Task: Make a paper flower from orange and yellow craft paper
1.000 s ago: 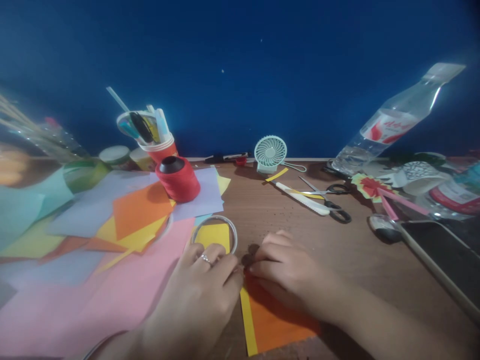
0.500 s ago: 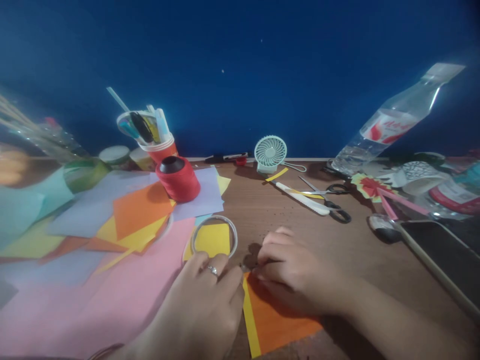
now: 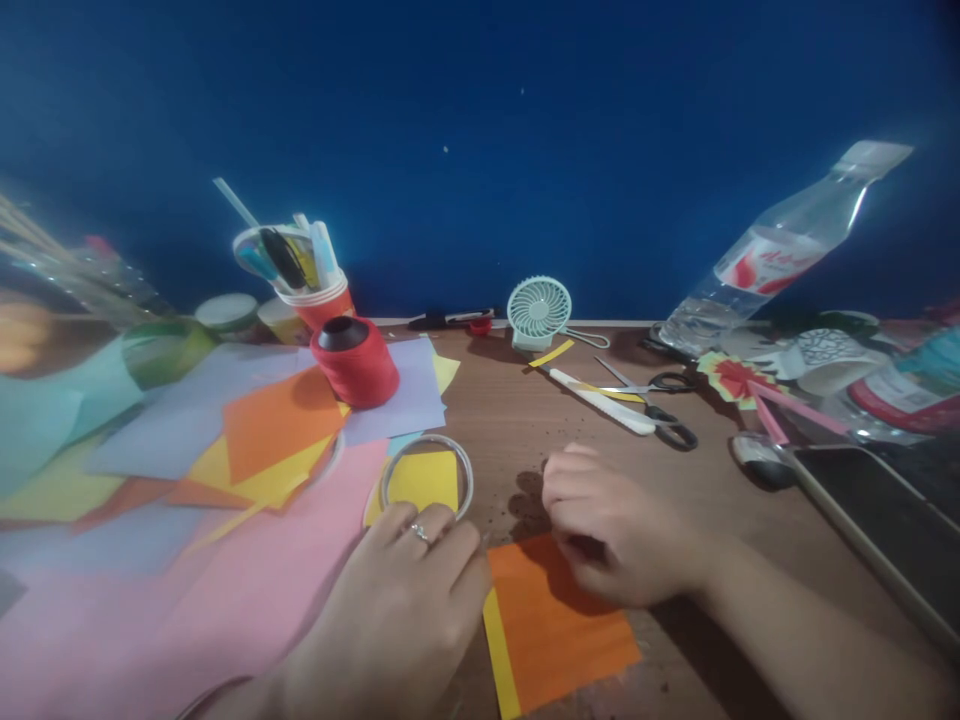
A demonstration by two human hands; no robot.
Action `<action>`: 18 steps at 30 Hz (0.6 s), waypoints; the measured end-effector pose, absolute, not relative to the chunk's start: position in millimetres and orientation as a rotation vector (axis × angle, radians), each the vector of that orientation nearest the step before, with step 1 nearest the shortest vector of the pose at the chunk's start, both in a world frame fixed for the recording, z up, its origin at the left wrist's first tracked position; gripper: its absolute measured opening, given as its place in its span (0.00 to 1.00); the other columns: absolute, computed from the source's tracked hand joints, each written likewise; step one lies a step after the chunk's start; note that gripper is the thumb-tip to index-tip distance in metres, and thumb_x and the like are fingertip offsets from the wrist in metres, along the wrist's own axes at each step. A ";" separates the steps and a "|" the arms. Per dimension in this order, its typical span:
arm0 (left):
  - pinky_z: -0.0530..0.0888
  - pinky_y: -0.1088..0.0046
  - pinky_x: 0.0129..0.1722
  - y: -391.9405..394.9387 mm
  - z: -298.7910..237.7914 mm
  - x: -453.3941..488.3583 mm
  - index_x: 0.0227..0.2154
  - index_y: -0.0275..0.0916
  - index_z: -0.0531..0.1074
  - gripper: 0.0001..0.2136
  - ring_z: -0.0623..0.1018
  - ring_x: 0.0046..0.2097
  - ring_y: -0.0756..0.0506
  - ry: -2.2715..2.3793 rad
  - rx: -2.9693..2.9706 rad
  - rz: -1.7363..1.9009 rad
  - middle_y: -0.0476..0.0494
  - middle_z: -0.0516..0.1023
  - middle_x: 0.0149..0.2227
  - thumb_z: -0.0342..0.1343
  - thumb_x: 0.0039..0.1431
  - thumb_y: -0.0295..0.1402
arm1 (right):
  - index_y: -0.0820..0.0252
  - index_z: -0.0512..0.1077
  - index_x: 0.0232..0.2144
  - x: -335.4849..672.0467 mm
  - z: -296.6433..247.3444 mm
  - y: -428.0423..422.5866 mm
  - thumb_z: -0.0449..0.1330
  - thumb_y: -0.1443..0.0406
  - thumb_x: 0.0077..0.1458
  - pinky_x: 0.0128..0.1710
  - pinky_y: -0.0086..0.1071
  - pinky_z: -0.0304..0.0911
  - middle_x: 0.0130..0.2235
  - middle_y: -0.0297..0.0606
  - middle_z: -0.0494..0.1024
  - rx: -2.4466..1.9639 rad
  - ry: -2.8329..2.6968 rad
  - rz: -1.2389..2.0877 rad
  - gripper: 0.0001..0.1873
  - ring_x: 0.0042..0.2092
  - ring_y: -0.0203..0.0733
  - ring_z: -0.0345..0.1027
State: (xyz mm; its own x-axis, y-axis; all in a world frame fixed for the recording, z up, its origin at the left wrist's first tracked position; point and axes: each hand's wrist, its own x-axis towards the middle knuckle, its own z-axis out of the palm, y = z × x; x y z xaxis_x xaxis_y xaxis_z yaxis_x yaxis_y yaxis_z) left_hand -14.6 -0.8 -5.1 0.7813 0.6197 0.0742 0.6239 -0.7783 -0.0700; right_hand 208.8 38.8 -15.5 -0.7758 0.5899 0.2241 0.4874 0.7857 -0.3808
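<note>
A square of orange paper [image 3: 570, 625] lies on the table with a yellow strip [image 3: 500, 655] along its left side. My left hand [image 3: 420, 590], a ring on one finger, is bent over with its fingertips at the paper's upper left corner. Above the paper's upper right part is my right hand [image 3: 615, 520], its fingers curled inward; whether they pinch anything is hidden. Just beyond my left knuckles, a clear ring-shaped roll [image 3: 470, 470] rests around part of a yellow paper square [image 3: 427, 478].
Coloured paper sheets [image 3: 281, 560] cover the left side, with a red thread cone [image 3: 356, 365] and a pen cup [image 3: 330, 305] behind. A small fan [image 3: 538, 310], a white cutter [image 3: 604, 402] and scissors [image 3: 675, 430] lie ahead. A phone [image 3: 877, 520] and tilted bottle [image 3: 772, 250] stand right.
My right hand has moved right and slightly up from the paper's top left corner, uncovering more of the orange paper. My left hand stays nearly in place.
</note>
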 end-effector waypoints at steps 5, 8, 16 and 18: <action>0.60 0.61 0.30 3.0 -5.5 -15.3 0.28 0.40 0.68 0.05 0.66 0.33 0.42 -1.071 -2.864 -0.038 0.46 0.68 0.29 0.48 0.54 0.25 | 0.60 0.69 0.27 200.8 -16.3 37.0 0.55 0.67 0.49 0.35 0.34 0.52 0.28 0.36 0.69 -0.907 -2.589 0.539 0.03 0.34 0.38 0.58; 0.61 0.63 0.30 4.7 -4.8 -15.7 0.26 0.39 0.67 0.06 0.66 0.32 0.43 -1.101 -2.892 -0.113 0.46 0.68 0.27 0.47 0.55 0.26 | 0.59 0.68 0.27 197.5 -16.8 36.6 0.53 0.68 0.51 0.35 0.33 0.53 0.28 0.35 0.69 -0.914 -2.555 0.575 0.04 0.34 0.38 0.59; 0.67 0.70 0.34 7.6 2.8 -15.0 0.34 0.43 0.65 0.06 0.70 0.36 0.48 -1.915 -2.988 -0.820 0.49 0.71 0.34 0.44 0.59 0.31 | 0.58 0.66 0.29 196.4 -12.3 32.3 0.54 0.67 0.51 0.33 0.27 0.56 0.29 0.32 0.71 -1.092 -2.125 1.009 0.01 0.32 0.34 0.62; 0.68 0.71 0.34 10.3 5.7 -13.9 0.34 0.44 0.66 0.05 0.71 0.36 0.48 -2.127 -2.907 -1.021 0.50 0.72 0.34 0.47 0.57 0.33 | 0.59 0.65 0.28 194.9 -12.8 31.5 0.54 0.67 0.51 0.31 0.25 0.56 0.28 0.31 0.70 -1.115 -1.937 1.169 0.01 0.31 0.33 0.63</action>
